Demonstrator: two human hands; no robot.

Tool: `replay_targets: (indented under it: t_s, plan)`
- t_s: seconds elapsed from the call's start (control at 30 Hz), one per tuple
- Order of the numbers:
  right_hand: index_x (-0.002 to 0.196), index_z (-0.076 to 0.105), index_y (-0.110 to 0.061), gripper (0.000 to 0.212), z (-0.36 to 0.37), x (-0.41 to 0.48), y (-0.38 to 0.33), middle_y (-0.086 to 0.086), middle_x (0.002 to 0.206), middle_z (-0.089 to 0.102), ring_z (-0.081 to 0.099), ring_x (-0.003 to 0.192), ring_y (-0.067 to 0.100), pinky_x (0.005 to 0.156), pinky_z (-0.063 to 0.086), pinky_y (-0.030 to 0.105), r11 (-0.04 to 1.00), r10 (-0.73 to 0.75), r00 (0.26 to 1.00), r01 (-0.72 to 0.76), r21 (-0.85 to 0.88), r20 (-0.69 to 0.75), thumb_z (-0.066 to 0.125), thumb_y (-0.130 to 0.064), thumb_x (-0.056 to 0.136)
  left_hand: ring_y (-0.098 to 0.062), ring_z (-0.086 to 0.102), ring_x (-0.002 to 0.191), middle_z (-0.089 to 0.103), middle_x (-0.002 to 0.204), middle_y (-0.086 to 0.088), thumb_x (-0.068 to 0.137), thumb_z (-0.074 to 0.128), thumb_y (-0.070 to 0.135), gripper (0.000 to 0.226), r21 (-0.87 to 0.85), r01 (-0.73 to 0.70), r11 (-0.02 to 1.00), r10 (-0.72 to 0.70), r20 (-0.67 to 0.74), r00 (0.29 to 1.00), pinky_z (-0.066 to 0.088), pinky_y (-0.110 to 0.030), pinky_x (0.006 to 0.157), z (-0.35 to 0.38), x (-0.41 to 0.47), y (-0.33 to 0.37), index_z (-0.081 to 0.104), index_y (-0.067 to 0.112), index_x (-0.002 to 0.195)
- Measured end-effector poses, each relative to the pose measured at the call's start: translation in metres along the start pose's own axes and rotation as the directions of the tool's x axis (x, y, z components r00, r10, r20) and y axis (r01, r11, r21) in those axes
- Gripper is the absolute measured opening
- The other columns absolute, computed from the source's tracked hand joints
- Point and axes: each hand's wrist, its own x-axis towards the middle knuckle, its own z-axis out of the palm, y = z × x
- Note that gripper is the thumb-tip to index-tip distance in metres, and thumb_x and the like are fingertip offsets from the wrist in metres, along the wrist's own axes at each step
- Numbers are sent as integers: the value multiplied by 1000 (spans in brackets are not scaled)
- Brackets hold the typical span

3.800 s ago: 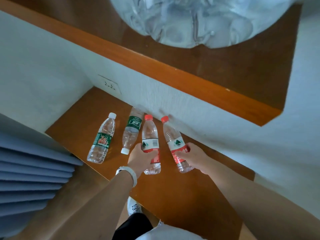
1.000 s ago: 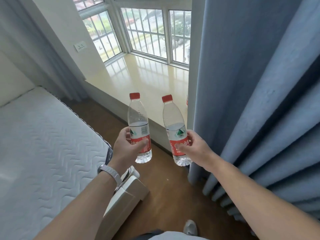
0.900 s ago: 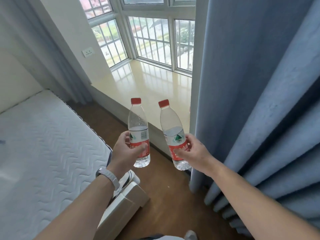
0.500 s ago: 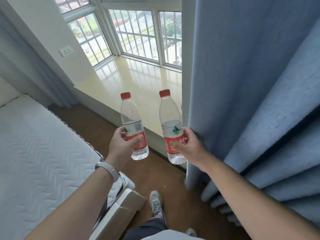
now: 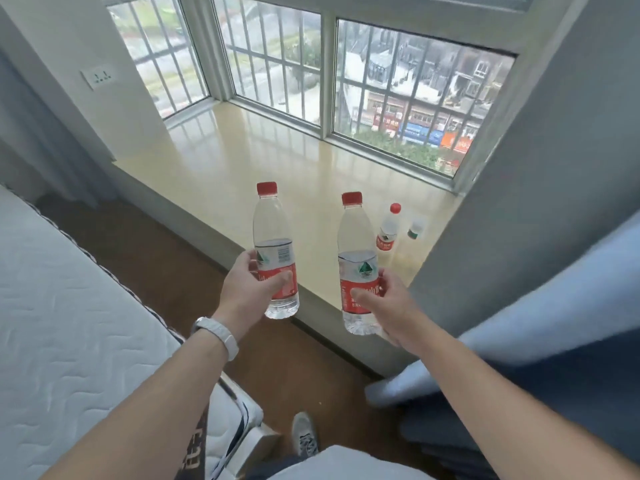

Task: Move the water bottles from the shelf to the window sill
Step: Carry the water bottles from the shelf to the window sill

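While the person stood closer to the window than half a second before, the left hand [image 5: 247,292] had its fingers [image 5: 277,277] clenched round one red-capped bottle [image 5: 275,251] and the right hand [image 5: 388,303] gripped a second bottle [image 5: 358,263], both upright in the air at the near edge of the window sill [image 5: 242,174]. With the curtain [image 5: 540,188] now off to the right, two more bottles came into view on the sill: a red-capped one [image 5: 388,227] and, just beside it, one with a pale cap [image 5: 415,229]. Setting this pair down seemed the next step.
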Motion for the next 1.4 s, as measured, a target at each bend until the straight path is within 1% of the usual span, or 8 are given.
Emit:
replay_targets:
  t_s: [0.07,0.2,0.43,0.6,0.9,1.03,1.2,1.4]
  plan:
    - [116,54,-29,47,12,19,-2,2,116,69,70,102,17,90,57,40,1000,-13,999,13,-2,-53,81,-22,78,-7,62,97,63,108,12,81,82,24,53,5,0,1000,0,10,1000,51,-33,85,-11,24,-3,54,26,126]
    - [115,52,-28,40,26,43,-11,-2,112,68,67,97,9,70,53,20,1000,-30,994,29,-8,-106,74,-10,87,-7,62,99,63,109,12,80,82,26,58,-17,22,1000,-22,21,1000,51,-34,87,-23,57,-11,53,24,130]
    - [111,53,-32,36,33,89,-20,-5,110,67,66,99,10,75,51,22,999,-42,981,45,11,-192,73,-12,88,-4,62,95,64,110,10,80,82,26,57,-20,51,999,-49,52,997,48,-26,77,-24,105,-19,55,22,130]
    - [119,55,-23,39,39,128,-13,-2,111,69,68,101,13,78,54,25,1000,4,979,0,23,-202,75,-12,87,4,59,91,62,106,16,81,81,22,48,-30,87,996,-85,68,994,43,-17,69,-19,140,-21,55,30,121]
    - [123,54,-24,43,36,224,-35,-7,109,68,65,97,7,73,48,21,999,42,972,-47,-16,-232,77,-25,87,-2,61,95,60,108,15,80,82,25,56,-25,99,995,-97,70,993,51,-27,79,-8,230,-4,54,26,128]
    - [123,52,-22,41,29,269,-41,-7,108,65,62,92,3,68,45,18,998,58,965,-57,12,-256,75,-21,89,-1,60,94,59,106,16,81,81,25,53,6,65,998,-65,92,994,47,-21,71,8,271,18,52,27,125]
    - [126,51,-19,45,23,314,-41,-9,106,63,60,92,2,68,44,19,996,94,951,-87,34,-294,75,-19,88,-3,62,94,61,108,12,81,82,21,53,-34,47,998,-44,93,995,47,-19,70,17,312,34,51,27,123]
    - [124,47,-19,50,12,343,-40,-6,109,62,60,94,6,72,46,24,986,156,916,-166,7,-370,74,-14,83,-10,62,97,61,112,5,76,84,18,60,-16,78,997,-75,131,989,49,-25,75,23,364,31,47,23,123]
